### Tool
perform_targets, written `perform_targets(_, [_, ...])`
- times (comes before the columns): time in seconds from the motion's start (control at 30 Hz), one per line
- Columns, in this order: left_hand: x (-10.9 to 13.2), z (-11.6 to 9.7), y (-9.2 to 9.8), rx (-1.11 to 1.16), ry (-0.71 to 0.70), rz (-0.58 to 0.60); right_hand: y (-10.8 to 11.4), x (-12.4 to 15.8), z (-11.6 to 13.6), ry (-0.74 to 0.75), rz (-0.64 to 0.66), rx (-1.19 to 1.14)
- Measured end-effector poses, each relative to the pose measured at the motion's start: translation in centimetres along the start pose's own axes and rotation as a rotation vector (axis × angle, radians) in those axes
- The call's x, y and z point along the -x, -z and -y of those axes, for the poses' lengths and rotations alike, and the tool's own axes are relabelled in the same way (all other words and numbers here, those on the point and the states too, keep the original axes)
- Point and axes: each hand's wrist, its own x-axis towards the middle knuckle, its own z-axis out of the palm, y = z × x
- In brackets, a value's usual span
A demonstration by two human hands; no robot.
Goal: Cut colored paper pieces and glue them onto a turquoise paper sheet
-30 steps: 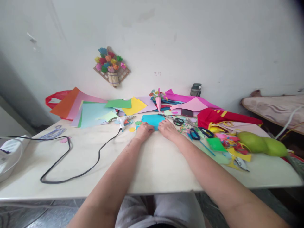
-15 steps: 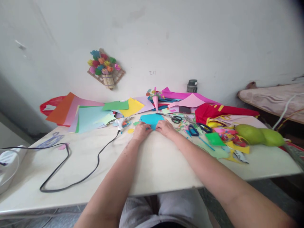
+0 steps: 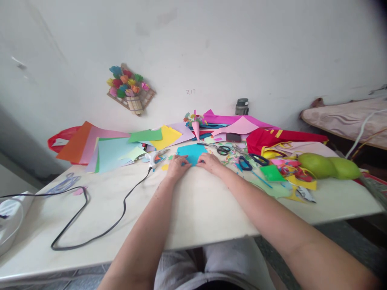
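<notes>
A piece of blue paper (image 3: pixel 192 153) lies on the table between my hands. My left hand (image 3: pixel 178 166) has its fingers bent over the paper's near left edge. At the near right edge, the curled fingers of my right hand (image 3: pixel 209 162) pinch the same paper. Part of its border is hidden under my fingers. A white glue gun (image 3: pixel 152 159) lies left of my left hand. Black-handled scissors (image 3: pixel 223 150) rest beyond my right hand, with blue-handled scissors (image 3: pixel 245 163) farther right.
Coloured paper sheets (image 3: pixel 115 153) spread at the back left. A pink paper cone with paper flowers (image 3: pixel 196 129) stands near the wall. Paper scraps, a red cloth (image 3: pixel 256 141) and a green pear-shaped object (image 3: pixel 329 166) fill the right. A black cord (image 3: pixel 124 201) loops across the left.
My hands have drawn slightly apart along the paper's near edge, so more of the blue shows between them. The whole view has shifted a little.
</notes>
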Motion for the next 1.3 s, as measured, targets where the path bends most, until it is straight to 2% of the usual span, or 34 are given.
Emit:
perform_targets(0.4, [0.3,-1.6,0.6,-0.25,0.05,0.074,0.5,-0.1,1.2,-0.14,0.04,0.082])
perform_targets(0.7, [0.2,-1.5,0.1,-0.387,0.066,0.074,0.6,-0.2,1.4,-0.144,0.072,0.15])
perform_targets(1.03, [0.2,-1.7,0.0,-0.363,0.091,0.088,0.8,-0.1,1.8,-0.157,0.079,0.145])
perform_targets(1.3, [0.4,-2.3,0.1,-0.388,0.148,0.057,0.9,-0.4,2.1,-0.253,0.099,0.136])
